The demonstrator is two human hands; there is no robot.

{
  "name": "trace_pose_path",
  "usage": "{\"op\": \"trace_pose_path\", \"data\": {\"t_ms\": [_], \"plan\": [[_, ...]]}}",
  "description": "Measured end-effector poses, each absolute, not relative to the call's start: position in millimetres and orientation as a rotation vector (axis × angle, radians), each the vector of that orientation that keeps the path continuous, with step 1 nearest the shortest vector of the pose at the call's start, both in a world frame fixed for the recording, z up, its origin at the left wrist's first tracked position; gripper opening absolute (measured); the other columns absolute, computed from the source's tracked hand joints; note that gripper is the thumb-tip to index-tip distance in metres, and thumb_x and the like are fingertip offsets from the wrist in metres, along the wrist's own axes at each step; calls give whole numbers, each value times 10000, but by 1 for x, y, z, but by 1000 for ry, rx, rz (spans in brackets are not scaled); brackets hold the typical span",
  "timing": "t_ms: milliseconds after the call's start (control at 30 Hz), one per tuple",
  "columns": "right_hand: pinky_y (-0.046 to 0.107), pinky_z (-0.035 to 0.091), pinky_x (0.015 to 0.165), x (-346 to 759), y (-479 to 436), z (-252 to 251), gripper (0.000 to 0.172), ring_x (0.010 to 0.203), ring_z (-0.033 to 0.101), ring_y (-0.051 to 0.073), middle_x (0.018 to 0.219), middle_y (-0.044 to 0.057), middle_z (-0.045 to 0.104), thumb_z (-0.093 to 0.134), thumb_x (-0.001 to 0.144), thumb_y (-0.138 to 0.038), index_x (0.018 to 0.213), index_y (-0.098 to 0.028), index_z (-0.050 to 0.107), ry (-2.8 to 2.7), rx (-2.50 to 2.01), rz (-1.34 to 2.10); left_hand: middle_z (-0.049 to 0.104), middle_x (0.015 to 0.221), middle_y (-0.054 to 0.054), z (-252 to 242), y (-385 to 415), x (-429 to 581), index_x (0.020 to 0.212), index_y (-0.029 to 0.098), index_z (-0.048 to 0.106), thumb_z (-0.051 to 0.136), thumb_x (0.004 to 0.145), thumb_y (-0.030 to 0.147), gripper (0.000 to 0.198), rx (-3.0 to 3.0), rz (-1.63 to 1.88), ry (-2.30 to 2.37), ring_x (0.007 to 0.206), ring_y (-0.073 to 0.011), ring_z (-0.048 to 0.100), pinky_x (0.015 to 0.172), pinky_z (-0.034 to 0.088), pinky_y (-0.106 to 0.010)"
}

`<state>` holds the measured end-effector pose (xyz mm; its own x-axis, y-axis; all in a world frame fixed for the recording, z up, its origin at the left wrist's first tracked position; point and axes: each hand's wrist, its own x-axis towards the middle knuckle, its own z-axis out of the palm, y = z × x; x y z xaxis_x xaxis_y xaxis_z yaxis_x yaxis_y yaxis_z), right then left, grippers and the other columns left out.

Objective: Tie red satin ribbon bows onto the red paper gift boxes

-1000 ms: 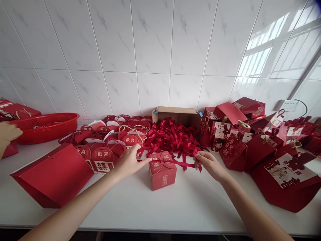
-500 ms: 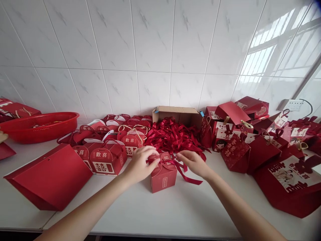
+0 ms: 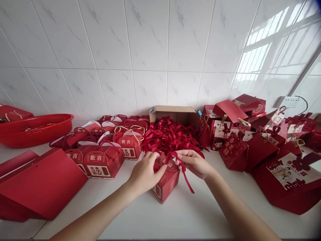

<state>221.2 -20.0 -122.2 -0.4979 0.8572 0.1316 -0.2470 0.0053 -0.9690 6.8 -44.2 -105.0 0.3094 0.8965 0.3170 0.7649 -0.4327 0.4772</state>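
A small red gift box (image 3: 168, 182) with pale lettering stands on the table in front of me, turned so that one corner faces me. Red satin ribbon (image 3: 185, 175) lies over its folded top, and a loose tail hangs down on the right. At the box's upper left, my left hand (image 3: 146, 172) is closed, with thumb and fingers around the ribbon at the top; its fingertips are partly hidden. Opposite it, my right hand (image 3: 194, 163) pinches the ribbon between thumb and fingers, just above the box's right edge.
Behind the box, a heap of red ribbons (image 3: 173, 135) spills from a cardboard carton (image 3: 175, 109). Red gift boxes (image 3: 100, 160) stand to the left, near a large red box (image 3: 47, 184) and a red plastic basket (image 3: 37, 134). More red boxes (image 3: 260, 155) crowd the right.
The box has turned, and a corner now points towards me. My right hand has moved left, closer to the box top, and the ribbon tail hangs lower.
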Motion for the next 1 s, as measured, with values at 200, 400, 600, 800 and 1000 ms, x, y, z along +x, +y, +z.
{"op": "trace_pose_path", "data": {"t_ms": [200,400,600,800,1000], "plan": [[308,497,744,211,-31,-108,317,674,601,146,695,15,661,684,782,-424,991,-188,721,-1511,-734,1433,586,967,-98,-94,-57,16,959,211,577,483,848,475,301,2533,716,1618,912,-301,597,675,452,-377],[286,479,708,205,-43,-99,381,736,615,153,787,39,671,607,847,-433,1122,-172,647,-1695,-735,1394,608,912,-53,-86,-40,23,854,207,571,521,803,220,73,2447,942,1467,864,-223,595,745,468,-332],[276,468,637,200,-44,-106,327,632,603,148,654,1,641,609,844,-437,1054,-188,570,-1697,-887,1137,613,824,-50,-85,-35,23,733,200,576,465,851,207,162,2534,987,1421,801,-204,588,734,454,-316],[284,468,655,196,-41,-112,384,639,587,156,642,-5,612,641,815,-447,1094,-183,637,-1790,-932,990,622,887,-47,-88,-38,17,816,200,543,526,810,204,18,2514,1208,1402,887,-224,560,797,446,-348],[254,452,620,187,-39,-116,299,629,537,129,685,11,613,637,814,-451,789,-163,711,-1753,-846,1046,634,870,-36,-80,-38,16,804,196,539,522,807,233,41,2480,1085,1442,868,-222,570,791,441,-356]]}}
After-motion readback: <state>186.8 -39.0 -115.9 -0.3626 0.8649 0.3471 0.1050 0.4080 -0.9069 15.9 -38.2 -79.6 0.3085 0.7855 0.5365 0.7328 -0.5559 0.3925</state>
